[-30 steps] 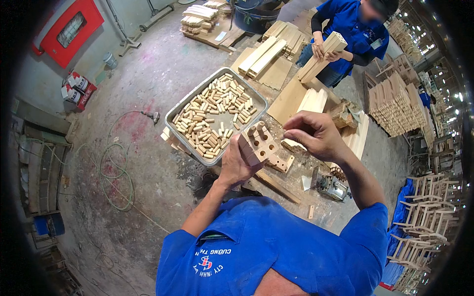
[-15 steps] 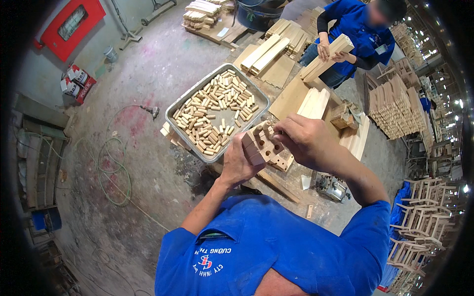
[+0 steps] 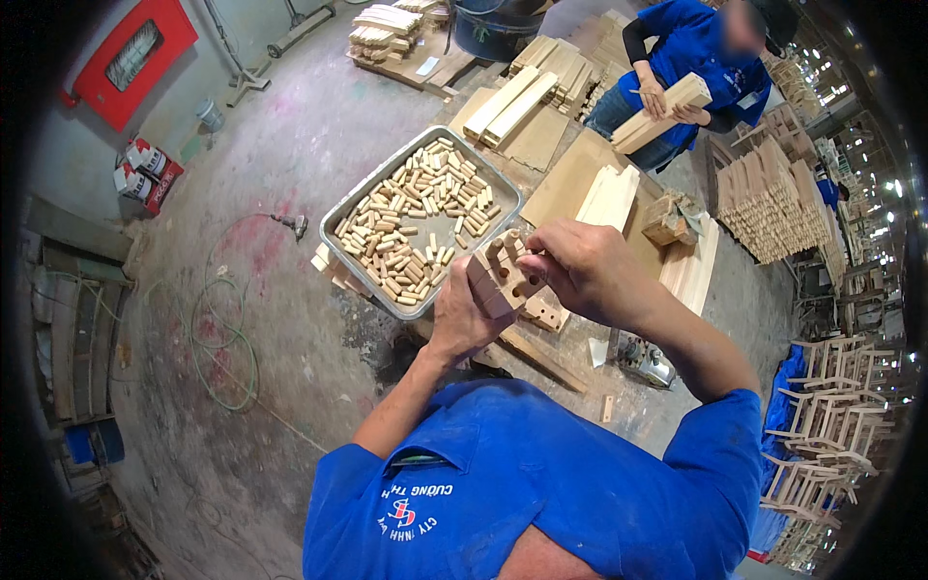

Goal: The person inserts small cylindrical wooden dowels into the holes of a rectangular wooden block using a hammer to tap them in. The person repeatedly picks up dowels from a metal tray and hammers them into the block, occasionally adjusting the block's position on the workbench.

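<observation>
At the near right corner of the shallow metal tray (image 3: 440, 227) of short, rounded wooden pegs (image 3: 382, 232), your left hand (image 3: 458, 317) grasps the square-edged wooden blocks (image 3: 492, 296), round-holed face turned upward, long axis too foreshortened to tell. Your right hand (image 3: 590, 274) bends its fingers over that face; whether they grip a peg, I cannot tell.

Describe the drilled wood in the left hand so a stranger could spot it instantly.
Find the big metal tray of loose dowels. Off its lower-right edge, the left hand holds the drilled wood, with the right hand at its upper right. Unlike the flat drilled piece lying to its lower right, this one is held up and has protruding dowels.
</observation>
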`<control>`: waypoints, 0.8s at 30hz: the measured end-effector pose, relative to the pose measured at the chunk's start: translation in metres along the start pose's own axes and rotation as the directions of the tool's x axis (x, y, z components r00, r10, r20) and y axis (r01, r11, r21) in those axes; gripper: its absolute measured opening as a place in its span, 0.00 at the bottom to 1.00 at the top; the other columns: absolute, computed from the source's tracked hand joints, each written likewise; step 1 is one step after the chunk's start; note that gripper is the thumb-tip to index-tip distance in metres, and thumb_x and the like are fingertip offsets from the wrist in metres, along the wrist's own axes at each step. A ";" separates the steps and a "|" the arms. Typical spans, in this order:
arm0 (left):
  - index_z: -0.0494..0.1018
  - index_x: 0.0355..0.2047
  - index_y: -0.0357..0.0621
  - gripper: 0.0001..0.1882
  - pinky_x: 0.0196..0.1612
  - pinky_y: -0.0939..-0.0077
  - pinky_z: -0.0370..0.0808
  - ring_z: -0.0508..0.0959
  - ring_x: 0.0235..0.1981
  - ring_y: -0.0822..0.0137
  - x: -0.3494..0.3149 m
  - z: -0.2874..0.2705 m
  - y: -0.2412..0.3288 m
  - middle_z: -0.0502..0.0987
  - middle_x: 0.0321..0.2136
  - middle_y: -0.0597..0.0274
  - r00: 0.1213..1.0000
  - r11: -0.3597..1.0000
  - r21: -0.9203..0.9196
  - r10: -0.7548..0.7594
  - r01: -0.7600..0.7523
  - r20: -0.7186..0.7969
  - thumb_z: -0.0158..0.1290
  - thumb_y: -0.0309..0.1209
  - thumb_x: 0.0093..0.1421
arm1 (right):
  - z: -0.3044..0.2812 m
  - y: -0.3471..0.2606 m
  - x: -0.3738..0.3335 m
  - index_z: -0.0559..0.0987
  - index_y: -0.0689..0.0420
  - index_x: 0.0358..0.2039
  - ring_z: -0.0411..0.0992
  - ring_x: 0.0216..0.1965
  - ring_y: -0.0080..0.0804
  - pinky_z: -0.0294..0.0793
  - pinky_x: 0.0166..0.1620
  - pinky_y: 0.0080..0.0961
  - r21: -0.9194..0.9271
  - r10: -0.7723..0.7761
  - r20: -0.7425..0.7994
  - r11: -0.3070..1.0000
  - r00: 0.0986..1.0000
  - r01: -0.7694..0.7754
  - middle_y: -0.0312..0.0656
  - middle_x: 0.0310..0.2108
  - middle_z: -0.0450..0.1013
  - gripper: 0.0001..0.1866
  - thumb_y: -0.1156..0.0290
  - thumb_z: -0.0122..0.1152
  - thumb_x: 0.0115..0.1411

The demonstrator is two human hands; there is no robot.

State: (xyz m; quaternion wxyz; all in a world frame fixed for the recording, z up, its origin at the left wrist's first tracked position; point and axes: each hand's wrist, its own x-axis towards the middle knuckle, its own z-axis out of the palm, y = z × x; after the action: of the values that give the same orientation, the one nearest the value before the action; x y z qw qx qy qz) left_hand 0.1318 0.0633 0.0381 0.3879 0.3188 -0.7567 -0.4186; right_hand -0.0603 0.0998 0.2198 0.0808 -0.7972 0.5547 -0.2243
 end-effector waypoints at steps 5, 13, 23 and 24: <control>0.58 0.66 0.38 0.50 0.50 0.47 0.79 0.82 0.47 0.40 -0.004 -0.006 -0.004 0.76 0.51 0.43 1.000 1.000 0.009 0.005 -0.004 -0.028 0.77 0.40 0.52 | -0.012 -0.001 -0.007 0.80 0.56 0.40 0.80 0.30 0.32 0.81 0.34 0.32 0.671 0.436 0.179 0.602 0.882 -0.434 0.36 0.29 0.77 0.08 0.66 0.69 0.72; 0.57 0.67 0.39 0.53 0.51 0.47 0.79 0.82 0.50 0.38 -0.006 -0.001 -0.006 0.78 0.52 0.41 0.998 0.999 -0.028 -0.024 0.022 -0.058 0.78 0.42 0.51 | 0.022 0.071 -0.078 0.74 0.66 0.55 0.81 0.46 0.34 0.88 0.55 0.30 0.856 0.736 0.511 -0.385 0.445 -0.345 0.45 0.43 0.77 0.13 0.78 0.62 0.73; 0.57 0.64 0.39 0.50 0.49 0.47 0.80 0.83 0.48 0.38 -0.008 -0.002 -0.008 0.79 0.50 0.42 0.997 0.999 0.005 -0.050 0.051 -0.064 0.78 0.43 0.52 | -0.032 -0.008 -0.038 0.77 0.63 0.56 0.85 0.38 0.32 0.84 0.38 0.27 0.628 0.413 0.168 0.655 0.895 -0.420 0.46 0.42 0.84 0.12 0.71 0.59 0.78; 0.57 0.65 0.40 0.52 0.50 0.46 0.79 0.82 0.48 0.38 -0.007 -0.001 -0.009 0.78 0.50 0.41 0.998 0.999 -0.020 -0.044 0.043 -0.054 0.78 0.43 0.51 | -0.032 -0.007 -0.032 0.79 0.62 0.54 0.84 0.37 0.31 0.84 0.38 0.28 0.486 0.230 0.051 0.845 0.972 -0.225 0.45 0.41 0.83 0.11 0.71 0.60 0.77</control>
State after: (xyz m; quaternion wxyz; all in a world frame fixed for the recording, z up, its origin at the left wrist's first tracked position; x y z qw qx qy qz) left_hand 0.1374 0.0647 0.0280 0.4023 0.3427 -0.7348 -0.4252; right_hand -0.0778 0.1356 0.2419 0.3026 -0.6784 0.5711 -0.3495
